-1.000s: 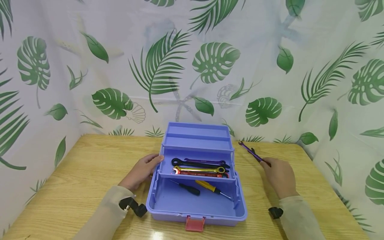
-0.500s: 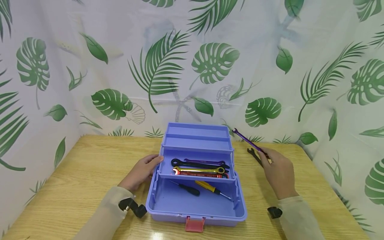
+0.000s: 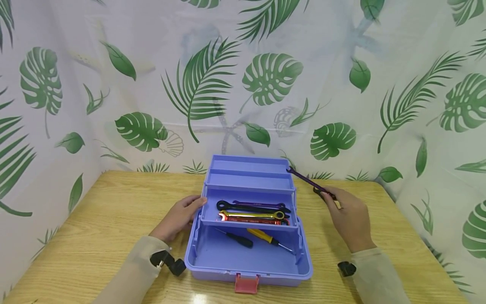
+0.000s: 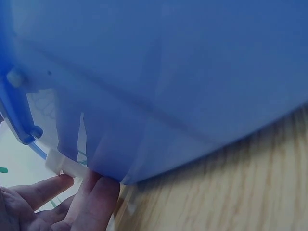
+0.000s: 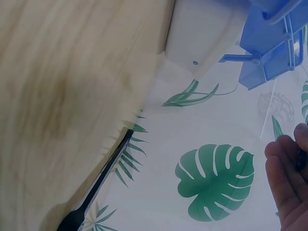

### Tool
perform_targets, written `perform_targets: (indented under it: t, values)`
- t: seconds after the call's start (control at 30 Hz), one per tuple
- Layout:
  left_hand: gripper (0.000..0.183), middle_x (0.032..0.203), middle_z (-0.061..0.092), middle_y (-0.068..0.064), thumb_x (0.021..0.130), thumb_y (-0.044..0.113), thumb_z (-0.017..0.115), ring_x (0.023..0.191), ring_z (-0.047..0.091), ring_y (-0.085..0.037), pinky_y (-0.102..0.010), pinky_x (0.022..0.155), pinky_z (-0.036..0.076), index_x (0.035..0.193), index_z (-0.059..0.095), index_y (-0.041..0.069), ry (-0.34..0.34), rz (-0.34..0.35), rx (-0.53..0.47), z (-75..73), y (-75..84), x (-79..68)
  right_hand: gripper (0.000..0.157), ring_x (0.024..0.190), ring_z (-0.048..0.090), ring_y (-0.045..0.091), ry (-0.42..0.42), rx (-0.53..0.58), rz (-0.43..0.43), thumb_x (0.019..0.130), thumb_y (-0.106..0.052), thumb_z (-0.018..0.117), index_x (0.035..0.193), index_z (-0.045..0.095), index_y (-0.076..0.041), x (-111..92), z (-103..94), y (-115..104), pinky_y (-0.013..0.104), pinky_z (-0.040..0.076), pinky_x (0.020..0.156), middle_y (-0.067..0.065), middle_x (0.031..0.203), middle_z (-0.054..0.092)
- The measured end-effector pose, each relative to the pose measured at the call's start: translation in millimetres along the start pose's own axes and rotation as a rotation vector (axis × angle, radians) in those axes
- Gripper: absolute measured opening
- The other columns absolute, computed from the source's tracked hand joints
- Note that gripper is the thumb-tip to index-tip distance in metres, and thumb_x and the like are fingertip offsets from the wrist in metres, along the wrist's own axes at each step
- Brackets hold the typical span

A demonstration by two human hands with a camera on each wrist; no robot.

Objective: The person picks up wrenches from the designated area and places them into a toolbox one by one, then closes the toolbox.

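A purple combination wrench (image 3: 305, 179) is pinched between the thumb and fingers of my right hand (image 3: 349, 217), raised off the table. Its far end overlaps the right edge of the toolbox's upper tray in the head view. Below it a black wrench (image 5: 98, 185) lies on the table, partly hidden by the hand in the head view. My left hand (image 3: 182, 217) holds the left side of the open blue toolbox (image 3: 247, 259), thumb at the tray edge. In the left wrist view its fingertips (image 4: 103, 192) touch the box. The lower tray (image 3: 248, 195) carries purple, black, gold and red wrenches.
In the toolbox's bottom lie a black screwdriver (image 3: 243, 240) and a yellow-handled screwdriver (image 3: 262, 234). A red latch (image 3: 247, 284) hangs at the front. The wooden table (image 3: 125, 198) meets a leaf-patterned cloth (image 3: 334, 93) at the back.
My right hand has lifted the purple wrench off the table and brought it left towards the toolbox, uncovering part of the black wrench. The left hand has stayed in place.
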State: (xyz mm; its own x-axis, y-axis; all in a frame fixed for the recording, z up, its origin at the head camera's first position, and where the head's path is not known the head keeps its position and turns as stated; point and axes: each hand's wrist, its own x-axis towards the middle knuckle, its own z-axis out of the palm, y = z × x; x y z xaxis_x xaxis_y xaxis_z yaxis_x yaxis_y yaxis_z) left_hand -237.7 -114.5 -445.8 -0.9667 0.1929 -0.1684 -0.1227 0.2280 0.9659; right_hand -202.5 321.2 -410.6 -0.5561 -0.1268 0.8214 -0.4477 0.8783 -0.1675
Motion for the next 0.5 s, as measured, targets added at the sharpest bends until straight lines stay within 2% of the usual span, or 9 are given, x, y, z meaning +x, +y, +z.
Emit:
perform_targets:
  t: [0.23,0.5]
  values:
    - [0.074,0.123,0.072,-0.017,0.098,0.06,0.062,0.091,0.074,-0.021,-0.041,0.081,0.063,0.15,0.052,0.009,-0.002,-0.001,0.003,-0.2,1.0,-1.1,0.021,0.087,0.075,0.038,-0.062,-0.023,-0.031,0.086,-0.002,0.082,0.105,0.076,0.004,-2.2,1.1,0.8,0.053,0.061,0.074,0.021,0.098,0.077]
    - [0.073,0.12,0.073,-0.016,0.099,0.059,0.061,0.091,0.073,-0.02,-0.04,0.08,0.063,0.15,0.052,0.009,0.004,-0.003,0.015,-0.4,1.2,-1.1,0.022,0.085,0.075,0.038,-0.076,-0.03,-0.056,0.086,-0.003,0.082,0.105,0.075,0.005,-2.6,2.6,1.0,0.052,0.061,0.071,0.022,0.097,0.076]
